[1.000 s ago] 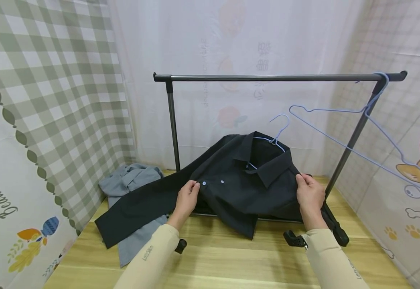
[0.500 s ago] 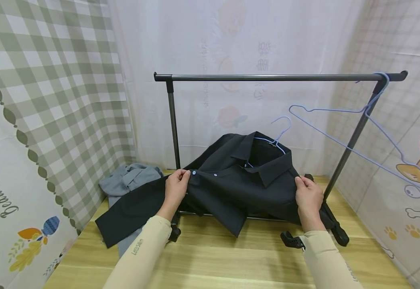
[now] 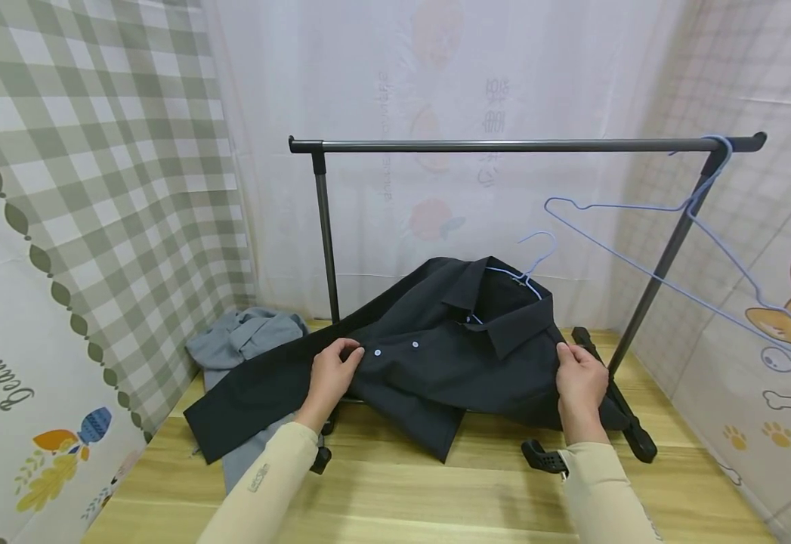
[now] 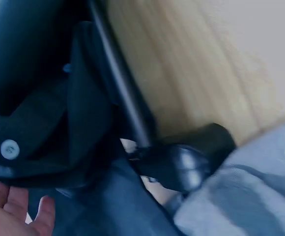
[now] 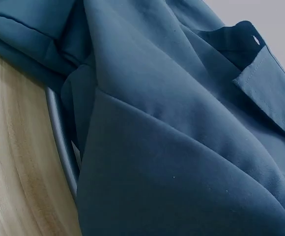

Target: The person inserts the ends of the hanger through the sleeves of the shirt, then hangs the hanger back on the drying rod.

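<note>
A black button-up shirt (image 3: pixel 429 378) is spread between my two hands, tilted toward me. Inside its collar sits a blue wire hanger (image 3: pixel 536 264), the hook standing out above the neck. My left hand (image 3: pixel 330 378) pinches the front edge beside a pale button; in the left wrist view, that button (image 4: pixel 10 149) lies just above the fingers (image 4: pixel 17 199). My right hand (image 3: pixel 580 381) pinches the shirt near the shoulder on the right. Only cloth, collar and a strip of wood show in the right wrist view. One long sleeve (image 3: pixel 252 393) stretches left across the table.
A dark metal rack (image 3: pixel 511 146) stands behind and around the shirt. From its right end hangs another blue hanger (image 3: pixel 640 264). Grey clothing (image 3: pixel 248 336) lies at the left, partly under the sleeve. Patterned curtains (image 3: pixel 116 151) enclose the wooden table (image 3: pixel 436 499).
My left hand moved left and up with the shirt's front edge, then dropped slightly. The hanger hook has shifted right and lower. My right hand keeps its hold with little movement.
</note>
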`<control>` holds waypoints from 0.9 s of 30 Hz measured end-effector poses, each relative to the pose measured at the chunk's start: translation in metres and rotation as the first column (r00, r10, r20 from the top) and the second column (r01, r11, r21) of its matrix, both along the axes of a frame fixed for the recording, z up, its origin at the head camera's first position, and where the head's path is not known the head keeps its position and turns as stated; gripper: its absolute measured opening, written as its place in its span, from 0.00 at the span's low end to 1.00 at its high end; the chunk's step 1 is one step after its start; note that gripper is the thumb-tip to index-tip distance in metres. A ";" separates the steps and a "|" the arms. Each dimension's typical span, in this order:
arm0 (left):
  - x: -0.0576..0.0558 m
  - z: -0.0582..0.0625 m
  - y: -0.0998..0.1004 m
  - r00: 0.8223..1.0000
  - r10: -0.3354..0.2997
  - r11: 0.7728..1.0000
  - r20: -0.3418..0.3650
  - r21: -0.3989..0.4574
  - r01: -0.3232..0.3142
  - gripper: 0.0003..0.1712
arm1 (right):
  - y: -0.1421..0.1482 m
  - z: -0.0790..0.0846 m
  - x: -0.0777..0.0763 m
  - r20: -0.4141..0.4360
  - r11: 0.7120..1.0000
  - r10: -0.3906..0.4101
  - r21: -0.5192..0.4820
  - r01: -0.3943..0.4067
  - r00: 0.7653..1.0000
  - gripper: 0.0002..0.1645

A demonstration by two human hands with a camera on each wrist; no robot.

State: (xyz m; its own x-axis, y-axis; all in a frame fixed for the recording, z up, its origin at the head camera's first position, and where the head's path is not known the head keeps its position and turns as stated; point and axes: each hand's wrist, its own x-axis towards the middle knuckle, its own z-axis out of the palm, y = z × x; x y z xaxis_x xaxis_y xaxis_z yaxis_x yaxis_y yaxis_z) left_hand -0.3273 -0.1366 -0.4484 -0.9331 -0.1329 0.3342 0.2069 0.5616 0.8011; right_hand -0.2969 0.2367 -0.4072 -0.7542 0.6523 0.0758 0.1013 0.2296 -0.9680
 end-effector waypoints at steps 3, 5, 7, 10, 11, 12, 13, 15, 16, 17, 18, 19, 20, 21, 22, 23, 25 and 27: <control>0.003 -0.007 -0.006 1.000 0.016 1.000 -0.014 -0.004 -0.016 0.18 | 0.001 0.001 0.001 -0.005 1.000 -0.008 0.011 0.008 1.000 0.23; 0.006 -0.010 -0.010 0.999 0.026 1.000 0.019 -0.001 -0.026 0.28 | 0.002 0.001 0.001 0.001 1.000 -0.012 0.014 0.012 1.000 0.23; 0.009 -0.014 -0.014 0.995 0.019 1.000 0.096 -0.015 -0.017 0.42 | 0.002 0.001 0.002 0.006 1.000 -0.010 0.016 0.010 1.000 0.23; 0.012 -0.019 -0.020 0.963 -0.064 0.997 0.260 -0.030 0.075 0.58 | 0.002 0.002 0.002 0.008 1.000 -0.010 0.016 0.010 1.000 0.23; 0.013 -0.022 -0.022 0.946 -0.101 0.993 0.307 -0.034 0.117 0.60 | 0.002 0.002 0.002 0.008 1.000 -0.010 0.016 0.010 1.000 0.23; 0.013 -0.024 -0.023 0.932 -0.135 0.987 0.337 -0.036 0.156 0.61 | 0.002 0.002 0.002 0.006 1.000 -0.012 0.015 0.011 1.000 0.23; 0.012 -0.026 -0.023 0.919 -0.167 0.981 0.358 -0.031 0.190 0.60 | 0.001 0.003 0.002 0.003 1.000 -0.013 0.015 0.013 1.000 0.23; 0.012 -0.027 -0.023 0.909 -0.205 0.973 0.362 -0.024 0.229 0.50 | 0.001 0.002 0.002 0.000 1.000 -0.015 0.013 0.015 1.000 0.23; 0.011 -0.028 -0.022 0.916 -0.212 0.972 0.340 -0.027 0.235 0.42 | 0.001 0.002 0.002 0.000 1.000 -0.014 0.012 0.014 1.000 0.23; 0.010 -0.028 -0.021 0.923 -0.212 0.973 0.320 -0.023 0.232 0.33 | 0.001 0.002 0.002 0.000 1.000 -0.014 0.009 0.014 1.000 0.23; 0.010 -0.026 -0.019 0.931 -0.210 0.975 0.297 -0.010 0.223 0.24 | 0.001 0.001 0.002 0.000 1.000 -0.013 0.006 0.013 1.000 0.23; 0.010 -0.025 -0.018 0.940 -0.204 0.978 0.275 0.006 0.210 0.17 | 0.001 0.000 0.002 0.002 1.000 -0.012 0.005 0.012 1.000 0.23; 0.009 -0.023 -0.017 0.946 -0.200 0.979 0.255 0.026 0.200 0.11 | 0.000 0.000 0.002 0.005 1.000 -0.011 0.002 0.011 1.000 0.24; 0.009 -0.021 -0.015 0.951 -0.200 0.980 0.236 0.057 0.192 0.08 | 0.000 -0.001 0.002 0.006 1.000 -0.010 0.003 0.010 1.000 0.24; 0.009 -0.019 -0.015 0.955 -0.197 0.980 0.222 0.083 0.183 0.08 | 0.000 -0.001 0.002 0.002 1.000 -0.008 0.000 0.008 1.000 0.25; 0.009 -0.016 -0.014 0.956 -0.198 0.977 0.217 0.121 0.175 0.08 | -0.001 -0.001 0.002 -0.001 1.000 -0.008 0.000 0.008 1.000 0.25; 0.009 -0.009 -0.015 0.960 -0.205 0.969 0.191 0.175 0.172 0.08 | -0.001 -0.001 0.002 -0.010 1.000 -0.008 0.000 0.008 1.000 0.25; 0.008 0.000 -0.018 0.962 -0.219 0.963 0.162 0.195 0.186 0.08 | -0.001 -0.001 0.002 -0.018 1.000 -0.008 -0.005 0.008 1.000 0.26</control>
